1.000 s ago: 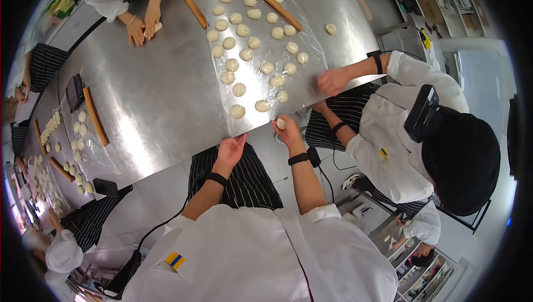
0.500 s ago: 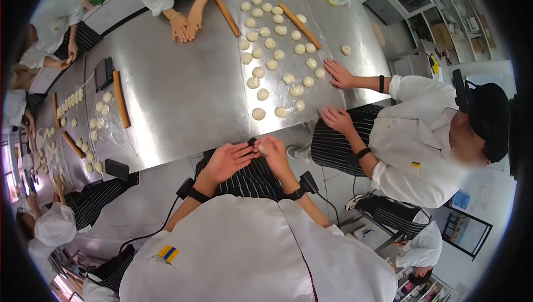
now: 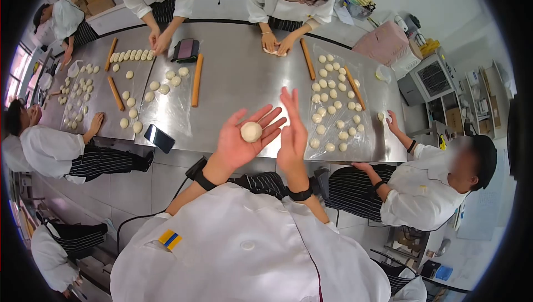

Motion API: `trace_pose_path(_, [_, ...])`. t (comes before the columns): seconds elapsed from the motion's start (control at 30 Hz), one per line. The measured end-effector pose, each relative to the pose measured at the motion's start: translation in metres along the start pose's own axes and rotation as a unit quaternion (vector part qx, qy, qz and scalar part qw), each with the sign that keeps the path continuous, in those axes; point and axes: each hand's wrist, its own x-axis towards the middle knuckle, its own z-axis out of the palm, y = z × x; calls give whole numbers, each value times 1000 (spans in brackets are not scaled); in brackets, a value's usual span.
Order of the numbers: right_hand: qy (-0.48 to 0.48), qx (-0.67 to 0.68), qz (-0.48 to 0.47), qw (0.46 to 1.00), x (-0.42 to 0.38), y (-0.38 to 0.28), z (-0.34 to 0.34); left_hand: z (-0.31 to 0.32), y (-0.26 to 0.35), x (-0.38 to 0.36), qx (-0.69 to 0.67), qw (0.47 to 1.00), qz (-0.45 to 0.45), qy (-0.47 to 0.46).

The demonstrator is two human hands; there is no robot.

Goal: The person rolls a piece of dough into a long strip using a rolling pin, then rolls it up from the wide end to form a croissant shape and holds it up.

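Note:
A round, pale dough ball (image 3: 251, 132) rests on the upturned palm of my left hand (image 3: 237, 142), whose fingers are stretched out beneath and beyond it. My right hand (image 3: 293, 132) is held upright just to the right of the ball, fingers straight and pointing forward, with nothing visible in it. Both hands are raised over the near edge of the steel table (image 3: 239, 69). To their right, rows of similar dough balls (image 3: 331, 109) lie on plastic film.
Rolling pins (image 3: 197, 80) (image 3: 307, 59) lie on the table. A phone (image 3: 159, 137) sits at the near edge, left. A co-worker (image 3: 438, 174) stands close on my right, one hand at a dough ball (image 3: 381, 116). Another person across the table presses dough (image 3: 274, 52).
My view has tilted up. The dough piece, earlier at my right fingertips, now lies on my left palm. My right hand has straightened. The right-hand co-worker's hand moved to a lone dough ball.

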Motion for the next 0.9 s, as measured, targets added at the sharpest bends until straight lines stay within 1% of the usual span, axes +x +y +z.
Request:
trace_pose_path(0.07, [78,55,3,995,11,-2,24,18,24,-30,35,997,43,54])
trace_pose_path(0.1, [73,40,8,996,14,-4,41,20,34,-42,92,993,57,51])
trace_pose_path(0.13, [67,48,1,997,14,-7,62,15,45,-53,96,992,67,49])
trace_pose_path(0.2, [-32,14,49,998,14,-11,103,5,61,-65,106,990,75,61])
trace_pose_path(0.23, [-37,-83,3,996,14,-6,126,28,57,-75,176,967,76,169])
trace_pose_path(0.27, [-33,-84,-2,996,13,-5,142,27,61,-80,181,967,74,165])
trace_pose_path(0.33, [-23,-19,39,999,9,-2,162,21,67,-83,314,928,138,147])
trace_pose_path(0.37, [-17,12,61,998,5,0,168,32,66,-89,309,931,133,143])
trace_pose_path(0.4, [-11,42,85,995,-1,1,172,26,68,-92,310,933,121,138])
trace_pose_path(0.47, [0,100,134,986,-6,0,178,13,73,-94,300,924,175,159])
trace_pose_path(0.5, [51,112,125,984,-3,0,184,10,76,-91,299,927,166,154])
trace_pose_path(0.53, [56,106,126,985,-4,9,183,11,78,-88,307,911,196,194])
trace_pose_path(0.57, [64,174,196,963,-5,21,181,10,82,-88,314,892,225,236])
trace_pose_path(0.6, [72,243,264,931,-8,31,181,4,89,-88,314,893,220,236])
trace_pose_path(0.63, [121,328,314,883,-2,32,179,-8,99,-87,351,875,222,249])
trace_pose_path(0.67, [126,328,313,882,2,43,170,-20,112,-85,390,854,224,261])
trace_pose_path(0.7, [102,465,388,789,4,60,153,-36,126,-84,393,854,219,261])
trace_pose_path(0.73, [75,588,448,669,4,73,136,-59,142,-82,517,784,179,294])
trace_pose_path(0.77, [50,637,454,621,3,81,124,-82,157,-79,629,696,136,318])
trace_pose_path(0.8, [54,639,450,621,-1,90,115,-109,169,-77,632,695,132,315])
trace_pose_path(0.87, [55,710,452,536,-16,108,103,-163,183,-77,768,533,76,346])
trace_pose_path(0.9, [83,701,465,534,-21,110,99,-180,187,-77,769,533,70,346])
